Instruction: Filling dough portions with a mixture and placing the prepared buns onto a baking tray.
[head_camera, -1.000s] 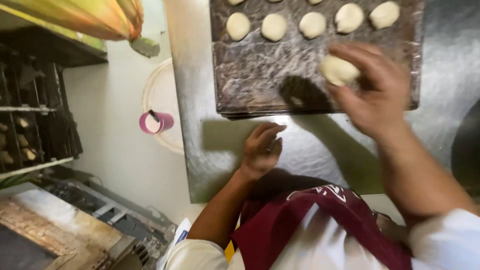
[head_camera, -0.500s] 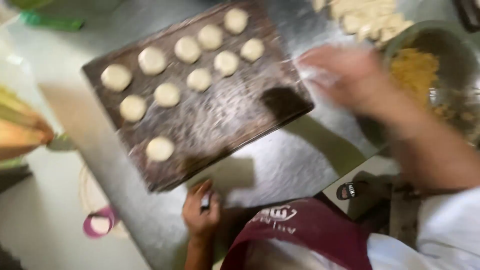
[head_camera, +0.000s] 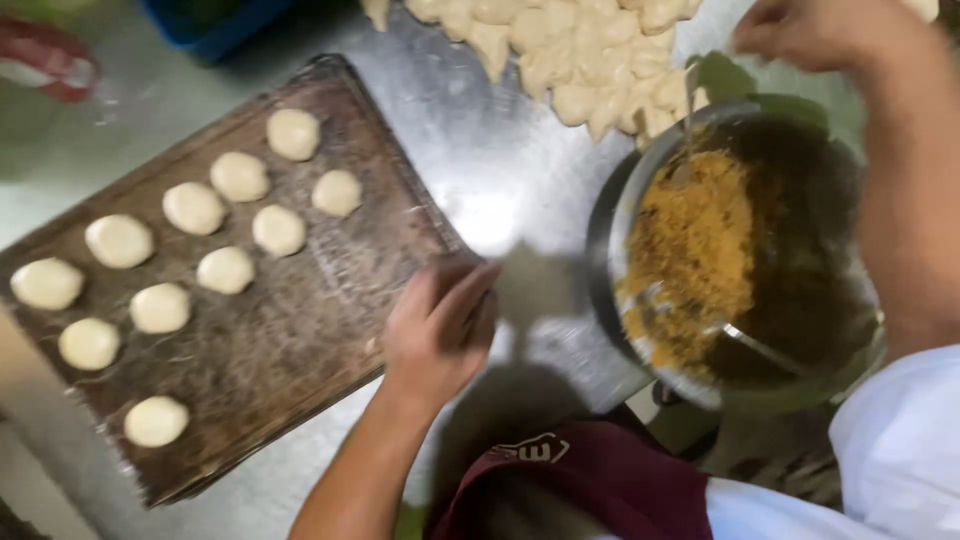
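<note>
Left hand (head_camera: 437, 330): rests at the near right edge of the baking tray (head_camera: 330, 330), fingers together and bent, touching the rim; nothing visible in its grasp. It seems to steady the tray, and steadying works best with the palm pressed flat to the rim so the tray cannot slide on the metal worktop (head_camera: 480, 170).

Right hand (head_camera: 815, 35): raised at the top right of the frame, over the far rim of the metal bowl (head_camera: 640, 190) and just beside the pile of cut dough (head_camera: 560, 50). Blurred; whether its fingers are closed on a piece cannot be told. Judged as a reach for the next piece of dough. Done well, the hand takes one piece cleanly, without dragging its neighbours.

Baking tray: dark, worn, dusted with flour, lying askew on the worktop at left.

Dough rounds (head_camera: 225, 225): eleven, pale and smooth, flattened, set in loose rows over the far and left parts of the tray, apart from one another. The near right part is bare.

Metal bowl: at right, holding crumbly orange-yellow filling (head_camera: 690, 250) heaped to its left side, with a utensil handle (head_camera: 760, 350) lying in it.

Apron (head_camera: 580, 480): maroon, at the bottom centre.
</note>
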